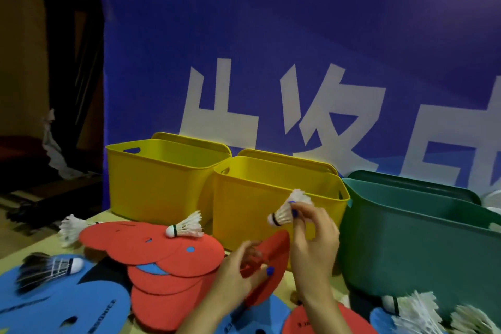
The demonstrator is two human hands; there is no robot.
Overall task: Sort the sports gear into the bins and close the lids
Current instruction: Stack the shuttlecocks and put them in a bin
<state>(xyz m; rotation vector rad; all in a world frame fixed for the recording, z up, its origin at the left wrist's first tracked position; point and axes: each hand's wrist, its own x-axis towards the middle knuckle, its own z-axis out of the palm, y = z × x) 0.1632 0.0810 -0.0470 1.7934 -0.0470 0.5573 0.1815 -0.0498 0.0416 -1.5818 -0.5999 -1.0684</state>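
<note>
Right of centre, the right hand (311,236) is raised, its fingertips pinching a white shuttlecock (288,209) in front of the middle yellow bin (244,211). Just lower left, the left hand (241,271) grips a tilted red disc (273,252). More red discs (151,247) and shuttlecocks lie on the table at lower left. A green bin (406,247) stands at right, before a blue banner (271,35).

Bare forearms, no sleeves in view. Blue polish on nails of left hand (238,266) and right hand (314,236). No rings visible.
</note>
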